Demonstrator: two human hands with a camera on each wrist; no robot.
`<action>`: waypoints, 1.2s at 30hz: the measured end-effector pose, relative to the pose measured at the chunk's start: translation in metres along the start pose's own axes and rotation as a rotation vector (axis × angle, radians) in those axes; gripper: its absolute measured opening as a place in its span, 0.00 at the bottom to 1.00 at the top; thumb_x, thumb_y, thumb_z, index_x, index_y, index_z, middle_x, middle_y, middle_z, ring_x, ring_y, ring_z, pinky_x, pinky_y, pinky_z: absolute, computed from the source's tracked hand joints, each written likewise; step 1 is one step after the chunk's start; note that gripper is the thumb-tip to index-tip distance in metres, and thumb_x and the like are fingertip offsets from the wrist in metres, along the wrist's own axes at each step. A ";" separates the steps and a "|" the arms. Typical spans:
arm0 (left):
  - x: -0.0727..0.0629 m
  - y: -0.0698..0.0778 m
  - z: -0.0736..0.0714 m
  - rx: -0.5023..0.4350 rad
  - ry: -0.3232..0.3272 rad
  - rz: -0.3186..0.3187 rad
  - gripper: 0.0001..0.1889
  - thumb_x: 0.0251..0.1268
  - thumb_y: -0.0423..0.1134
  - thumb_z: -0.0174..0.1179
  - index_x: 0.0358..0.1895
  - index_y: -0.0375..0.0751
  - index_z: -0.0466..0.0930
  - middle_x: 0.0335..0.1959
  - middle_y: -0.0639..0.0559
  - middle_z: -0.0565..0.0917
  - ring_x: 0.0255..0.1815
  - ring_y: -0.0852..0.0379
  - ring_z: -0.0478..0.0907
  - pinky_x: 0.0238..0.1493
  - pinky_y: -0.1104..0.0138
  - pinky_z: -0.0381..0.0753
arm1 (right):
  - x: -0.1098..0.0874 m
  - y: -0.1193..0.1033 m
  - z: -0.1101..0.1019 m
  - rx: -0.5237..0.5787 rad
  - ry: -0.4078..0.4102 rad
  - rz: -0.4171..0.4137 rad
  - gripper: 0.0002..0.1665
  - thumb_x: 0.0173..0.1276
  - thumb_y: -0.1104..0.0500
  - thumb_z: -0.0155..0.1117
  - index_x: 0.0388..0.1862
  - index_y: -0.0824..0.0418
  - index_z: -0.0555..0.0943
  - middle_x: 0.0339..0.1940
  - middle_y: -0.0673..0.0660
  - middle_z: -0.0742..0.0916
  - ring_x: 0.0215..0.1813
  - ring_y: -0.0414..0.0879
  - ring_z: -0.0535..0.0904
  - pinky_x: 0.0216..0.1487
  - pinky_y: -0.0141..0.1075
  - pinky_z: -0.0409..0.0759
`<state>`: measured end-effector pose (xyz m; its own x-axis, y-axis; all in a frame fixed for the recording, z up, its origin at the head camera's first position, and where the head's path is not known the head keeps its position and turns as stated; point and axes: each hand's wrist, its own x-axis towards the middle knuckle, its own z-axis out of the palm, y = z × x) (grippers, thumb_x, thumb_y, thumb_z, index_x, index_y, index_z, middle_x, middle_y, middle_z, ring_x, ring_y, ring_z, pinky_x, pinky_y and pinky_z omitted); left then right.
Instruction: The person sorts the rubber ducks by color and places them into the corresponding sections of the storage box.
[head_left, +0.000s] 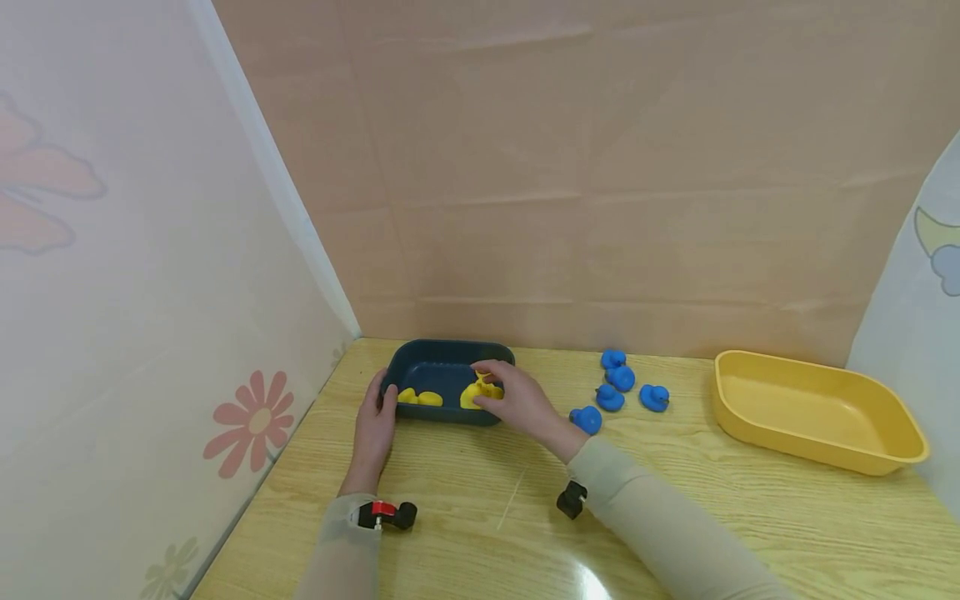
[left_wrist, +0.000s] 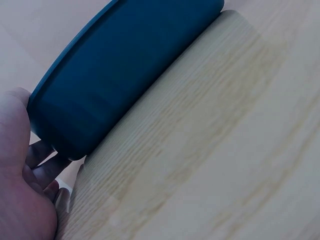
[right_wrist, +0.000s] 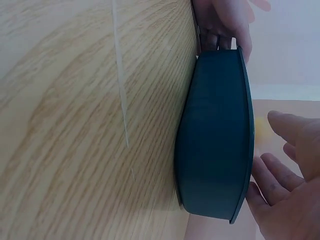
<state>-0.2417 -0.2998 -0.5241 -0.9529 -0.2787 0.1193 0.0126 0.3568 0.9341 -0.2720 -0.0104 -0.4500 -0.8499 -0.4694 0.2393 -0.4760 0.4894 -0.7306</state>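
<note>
My left hand (head_left: 377,417) grips the left end of a dark teal tray (head_left: 450,346), thumb at the rim and fingers against its outer wall. The same tray (left_wrist: 110,70) fills the top of the left wrist view. Inside it, two yellow rubber ducks (head_left: 429,399) lie at the left, and more yellow rubber ducks (head_left: 470,395) crowd the right end. My right hand (head_left: 517,400) reaches over the right end, its thumb and fingers apart around these ducks. In the right wrist view the right hand (right_wrist: 290,170) shows spread fingers; a yellow blur lies beyond the rim.
Several blue rubber ducks (head_left: 610,397) lie loose on the wooden table (head_left: 450,517), right of the teal tray. A larger yellow tray (head_left: 817,408) stands at the far right. A pinkish-brown sheet (head_left: 600,183) hangs behind the table, with a flower-print sheet (head_left: 150,292) at the left.
</note>
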 end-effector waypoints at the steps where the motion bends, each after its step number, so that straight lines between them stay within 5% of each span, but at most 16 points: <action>1: 0.000 0.000 0.000 0.001 0.002 0.000 0.32 0.94 0.54 0.46 0.91 0.50 0.57 0.90 0.45 0.59 0.90 0.41 0.54 0.87 0.44 0.56 | -0.001 0.000 0.000 -0.004 0.001 0.007 0.34 0.76 0.58 0.78 0.79 0.58 0.79 0.72 0.59 0.85 0.69 0.59 0.84 0.67 0.55 0.85; 36: -0.001 0.001 -0.003 0.012 -0.002 -0.006 0.34 0.93 0.58 0.46 0.91 0.52 0.56 0.90 0.45 0.58 0.89 0.39 0.54 0.87 0.43 0.56 | -0.029 -0.001 -0.030 0.026 0.094 0.051 0.34 0.77 0.58 0.78 0.79 0.57 0.79 0.71 0.56 0.86 0.66 0.55 0.85 0.69 0.62 0.81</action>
<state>-0.2395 -0.3016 -0.5223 -0.9536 -0.2791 0.1127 0.0030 0.3657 0.9307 -0.2533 0.0248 -0.4373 -0.8909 -0.3728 0.2594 -0.4266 0.4908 -0.7597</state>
